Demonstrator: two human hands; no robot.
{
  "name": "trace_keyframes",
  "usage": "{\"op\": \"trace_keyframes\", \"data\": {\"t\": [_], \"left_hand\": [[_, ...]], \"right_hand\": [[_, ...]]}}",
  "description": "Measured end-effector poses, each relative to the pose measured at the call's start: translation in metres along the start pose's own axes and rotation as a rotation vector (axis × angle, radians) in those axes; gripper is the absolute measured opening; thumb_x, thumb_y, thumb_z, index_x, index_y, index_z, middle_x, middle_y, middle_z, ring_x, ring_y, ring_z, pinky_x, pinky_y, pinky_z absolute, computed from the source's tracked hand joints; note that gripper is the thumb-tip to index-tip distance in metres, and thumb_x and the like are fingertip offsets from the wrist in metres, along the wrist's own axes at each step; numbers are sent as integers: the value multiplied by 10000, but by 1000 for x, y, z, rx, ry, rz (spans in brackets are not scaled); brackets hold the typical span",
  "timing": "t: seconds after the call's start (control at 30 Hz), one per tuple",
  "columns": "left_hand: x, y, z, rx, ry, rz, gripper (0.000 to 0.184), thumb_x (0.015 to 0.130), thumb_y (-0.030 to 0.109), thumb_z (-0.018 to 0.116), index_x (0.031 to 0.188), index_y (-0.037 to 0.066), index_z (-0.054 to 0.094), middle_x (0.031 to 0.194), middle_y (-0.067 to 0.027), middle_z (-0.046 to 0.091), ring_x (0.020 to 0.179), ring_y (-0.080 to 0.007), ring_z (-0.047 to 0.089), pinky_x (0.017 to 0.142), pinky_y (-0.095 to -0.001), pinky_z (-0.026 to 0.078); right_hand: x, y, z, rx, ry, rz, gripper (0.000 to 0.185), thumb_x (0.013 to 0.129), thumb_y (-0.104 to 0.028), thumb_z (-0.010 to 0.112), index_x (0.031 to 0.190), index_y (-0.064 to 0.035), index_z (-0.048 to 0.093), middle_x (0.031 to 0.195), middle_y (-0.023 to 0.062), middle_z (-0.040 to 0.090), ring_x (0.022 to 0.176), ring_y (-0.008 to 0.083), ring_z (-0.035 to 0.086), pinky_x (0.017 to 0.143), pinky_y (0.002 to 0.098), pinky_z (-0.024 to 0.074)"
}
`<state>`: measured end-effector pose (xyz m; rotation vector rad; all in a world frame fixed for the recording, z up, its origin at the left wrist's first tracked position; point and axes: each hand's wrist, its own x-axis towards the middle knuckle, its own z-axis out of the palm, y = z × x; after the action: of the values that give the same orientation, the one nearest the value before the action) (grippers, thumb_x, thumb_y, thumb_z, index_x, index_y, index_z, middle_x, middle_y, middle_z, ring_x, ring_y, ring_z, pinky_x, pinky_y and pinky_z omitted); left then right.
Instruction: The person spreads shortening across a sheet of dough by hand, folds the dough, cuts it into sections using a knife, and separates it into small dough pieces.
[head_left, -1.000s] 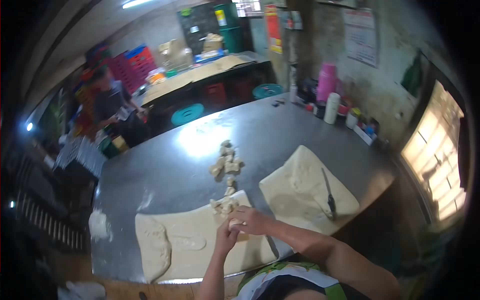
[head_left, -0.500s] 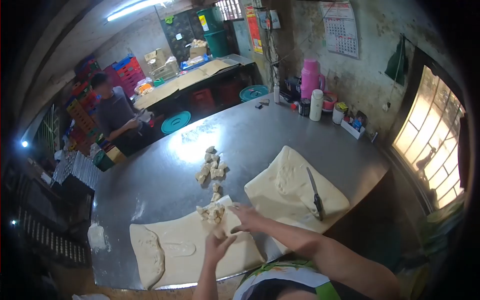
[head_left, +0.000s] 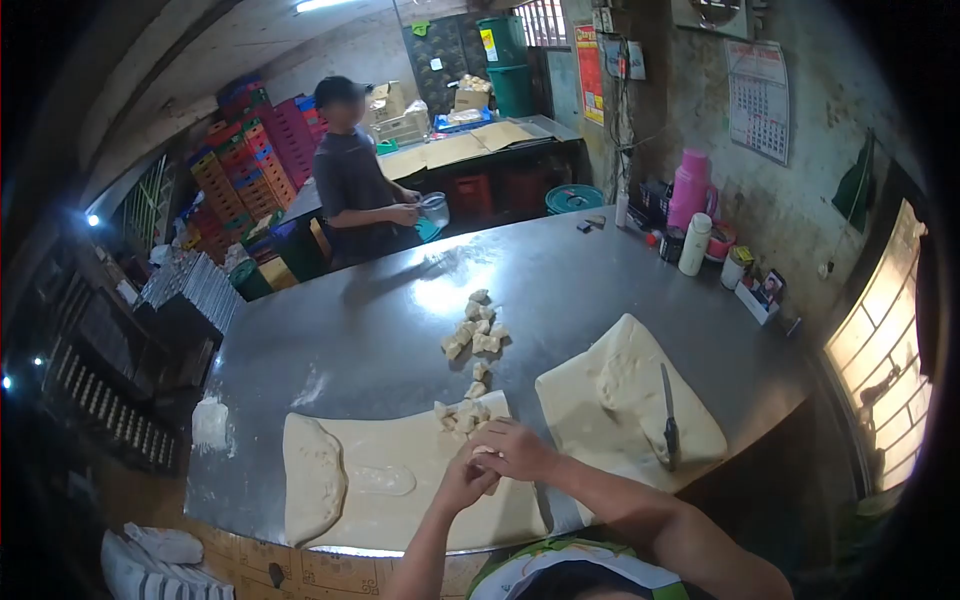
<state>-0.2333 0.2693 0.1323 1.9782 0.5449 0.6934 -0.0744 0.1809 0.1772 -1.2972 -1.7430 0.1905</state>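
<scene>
Holding a small dough lump (head_left: 485, 451) between left hand (head_left: 465, 481) and right hand (head_left: 517, 449), cupped close over the long dough slab (head_left: 400, 515) on the desk (head_left: 330, 350). Likely light, soft, tacky; best cradled around its sides.

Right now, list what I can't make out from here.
In the head view:
What sits between the left hand and right hand: the hands cover all but a pale bit.
Dough sheet: partly hidden under the hands.
Calendar: its fine print is too small.
Fan-like unit: cut by the top edge.
</scene>
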Motion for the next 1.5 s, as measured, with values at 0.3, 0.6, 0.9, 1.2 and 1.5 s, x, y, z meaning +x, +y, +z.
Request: {"op": "trace_keyframes", "data": {"t": [0.3, 0.6, 0.9, 1.2, 1.5], "left_hand": [[-20, -23, 15, 319, -237, 105, 224, 848, 54, 581, 1041, 44, 694, 871, -102, 710, 752, -263, 693, 706, -362, 537], [7, 9, 8, -418, 214, -85, 423, 811, 47, 698, 1231, 31, 653, 949, -79, 676, 820, -207, 673, 716, -298, 537], [4, -9, 11, -90, -141, -193, 383, 826, 38, 673, 1206, 45, 624, 958, -58, 675, 873, -131, 632, 754, -290, 519], [-4, 7, 26, 353, -245, -71, 217, 843, 7, 627, 1051, 45, 680, 900, -60, 695, 798, -208, 654, 731, -345, 526], [5, 2, 9, -49, 243, 95, 330, 786, -3, 673, 1113, 38, 675, 894, -106, 695, 902, -303, 663, 868, -391, 524]], "right_hand": [[-23, 30, 29, -213, -82, 582, 416, 787, -343, 758, 1087, -70, 665, 1049, 151, 645, 945, 364, 623, 821, 429, 504], [-18, 5, 15, 91, 102, 351, 357, 830, -298, 730, 1122, -106, 654, 1141, 175, 639, 999, 375, 625, 856, 437, 507], [-6, -2, -2, -58, 104, 109, 259, 829, -227, 713, 1047, -95, 669, 1043, 132, 645, 930, 364, 632, 823, 440, 507], [-22, 19, 11, -85, 105, 348, 330, 791, -339, 755, 976, -81, 665, 987, 152, 642, 912, 356, 629, 819, 426, 508], [-41, 51, 33, -287, 107, 229, 452, 793, -414, 759, 1066, -71, 647, 1048, 179, 651, 897, 362, 651, 782, 411, 534]]}}
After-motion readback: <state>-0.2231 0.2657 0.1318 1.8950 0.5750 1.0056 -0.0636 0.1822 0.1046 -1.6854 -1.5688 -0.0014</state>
